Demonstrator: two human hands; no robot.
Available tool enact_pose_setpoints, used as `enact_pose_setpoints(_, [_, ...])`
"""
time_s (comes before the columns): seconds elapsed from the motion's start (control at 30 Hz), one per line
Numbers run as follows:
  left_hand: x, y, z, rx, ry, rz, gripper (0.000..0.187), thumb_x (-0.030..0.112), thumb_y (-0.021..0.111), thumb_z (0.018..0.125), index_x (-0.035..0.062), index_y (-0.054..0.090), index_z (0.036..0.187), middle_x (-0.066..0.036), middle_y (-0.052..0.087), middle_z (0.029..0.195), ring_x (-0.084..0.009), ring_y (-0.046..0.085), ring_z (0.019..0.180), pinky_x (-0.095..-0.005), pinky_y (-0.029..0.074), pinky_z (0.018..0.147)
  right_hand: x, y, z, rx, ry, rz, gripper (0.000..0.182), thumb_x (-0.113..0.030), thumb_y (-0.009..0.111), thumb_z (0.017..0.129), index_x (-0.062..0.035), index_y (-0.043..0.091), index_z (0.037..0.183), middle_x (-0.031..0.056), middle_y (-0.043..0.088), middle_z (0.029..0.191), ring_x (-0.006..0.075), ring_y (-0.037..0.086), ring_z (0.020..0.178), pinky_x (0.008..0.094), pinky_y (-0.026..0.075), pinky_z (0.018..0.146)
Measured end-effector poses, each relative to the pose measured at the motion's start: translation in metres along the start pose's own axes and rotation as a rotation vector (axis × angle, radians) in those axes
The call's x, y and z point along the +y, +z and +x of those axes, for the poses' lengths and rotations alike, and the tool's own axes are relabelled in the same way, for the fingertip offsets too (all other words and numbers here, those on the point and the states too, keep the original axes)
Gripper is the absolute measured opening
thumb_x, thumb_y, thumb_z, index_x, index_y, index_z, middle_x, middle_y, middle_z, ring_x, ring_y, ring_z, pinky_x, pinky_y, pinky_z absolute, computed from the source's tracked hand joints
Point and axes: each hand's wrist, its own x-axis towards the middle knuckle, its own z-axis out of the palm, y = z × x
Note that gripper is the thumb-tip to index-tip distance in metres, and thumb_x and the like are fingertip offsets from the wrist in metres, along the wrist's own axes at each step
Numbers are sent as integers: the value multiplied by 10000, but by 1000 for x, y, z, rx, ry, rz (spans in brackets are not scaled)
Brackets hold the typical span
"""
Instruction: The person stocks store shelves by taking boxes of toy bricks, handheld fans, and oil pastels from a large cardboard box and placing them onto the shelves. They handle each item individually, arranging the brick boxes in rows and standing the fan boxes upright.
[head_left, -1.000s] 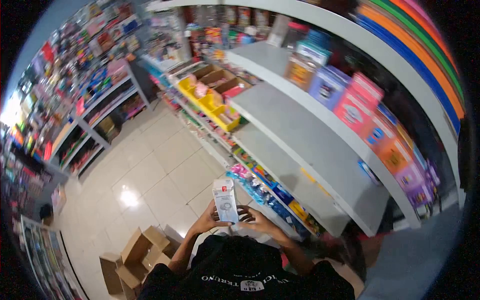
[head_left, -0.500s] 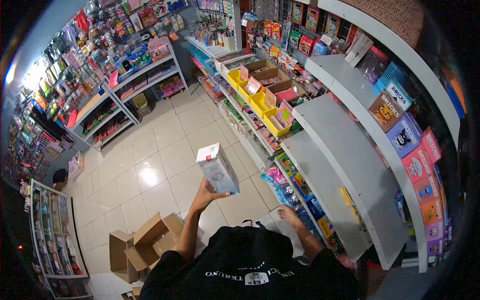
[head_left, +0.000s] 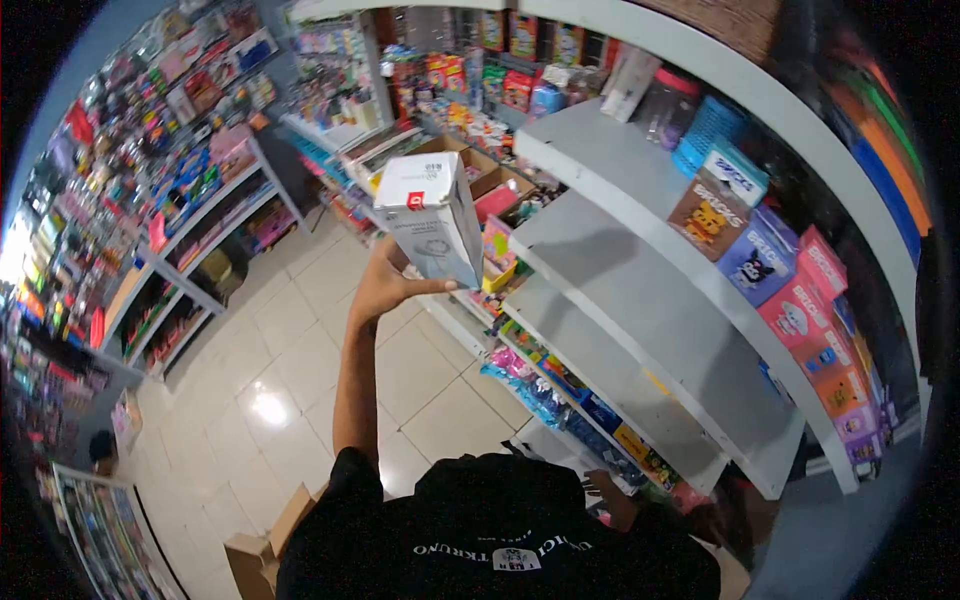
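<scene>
A tall white and grey carton box (head_left: 435,220) with a small red mark near its top is raised in front of the shelving. My left hand (head_left: 390,285) grips it around the lower part, thumb across the near bottom edge and the other fingers hidden behind. Low on the right, my right hand (head_left: 605,490) hangs beside the lower shelves, holding nothing that I can see. Its fingers look apart, though they are dim and small. Close to it lies a white sheet or bag (head_left: 555,447) on the floor.
Grey shelves (head_left: 600,255) curve along my right, with colourful BRICKS boxes (head_left: 755,270) on the upper one. A blue basket (head_left: 708,135) stands behind those. At lower left is an open cardboard box (head_left: 255,550). Stocked racks (head_left: 200,260) line the far left over a tiled floor (head_left: 300,370).
My left hand has lifted the carton box up and closer to the shelves. The right hand has dropped lower, nearer my body. The view has turned and come closer to the shelving.
</scene>
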Motion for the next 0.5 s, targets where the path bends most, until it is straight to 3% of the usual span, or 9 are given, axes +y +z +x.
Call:
enact_pose_setpoints(0.03, [10,6,17,43,70,-10,697,27,869,567,-43,528,1171,-106,627,1105,-205,594,1042,-365,460,951,-6,2,-8,-17,-23,-29,412,-424,564,891,-118,607,1163,108,652,1044,249,635,842,385,517,723])
enact_pose_setpoints(0.1, [24,12,50,-20,130,21,707,16,858,589,-18,497,1195,-99,616,1124,-200,586,1058,-366,459,953,9,-12,13,-136,-74,105,486,-458,588,872,-85,595,1183,140,661,1039,240,651,874,410,529,764])
enact_pose_setpoints(0.2, [37,26,97,-138,139,6,690,-7,844,605,-23,482,1192,-103,609,1119,-202,583,1065,-358,467,946,-6,-14,26,-309,-78,286,264,-365,653,846,-162,598,1004,69,674,854,187,643,744,355,521,621])
enact_pose_setpoints(0.27, [51,43,121,-174,94,125,688,-6,846,604,-28,484,1189,-111,608,1122,-198,576,1072,-360,464,947,2,-9,31,-115,-228,195,255,-366,639,862,-171,593,1020,60,681,849,179,646,719,344,520,617])
enact_pose_setpoints(0.3, [47,51,133,-196,152,54,689,1,848,608,-19,487,1195,-105,605,1136,-192,569,1077,-360,463,947,10,-8,30,-147,-422,174,268,-380,630,870,-172,584,1032,53,682,827,173,647,717,334,513,602])
enact_pose_setpoints(0.4, [34,69,171,-299,163,-94,701,6,847,612,9,489,1214,-90,602,1152,-193,564,1084,-361,458,951,30,-9,43,-182,-308,323,642,-531,641,813,-106,522,1279,176,658,1027,251,675,816,377,557,596])
enact_pose_setpoints(0.43, [24,73,189,-354,288,-69,734,29,849,616,33,480,1250,-84,600,1159,-201,560,1093,-364,454,954,22,-2,26,-119,-211,280,594,-495,637,829,-122,528,1278,161,662,1015,239,674,805,364,546,589])
enact_pose_setpoints(0.47, [28,77,197,-377,285,-64,747,40,852,616,35,474,1260,-88,598,1163,-204,560,1093,-366,454,953,27,5,17,-27,-266,116,582,-516,563,862,-113,514,1280,159,642,1080,239,659,890,355,542,595])
enact_pose_setpoints(0.5, [34,82,205,-400,284,-59,761,51,854,616,37,468,1271,-92,595,1168,-208,560,1094,-367,454,952,31,13,8,21,-262,158,564,-508,563,864,-108,523,1259,153,642,1085,247,647,929,373,539,630])
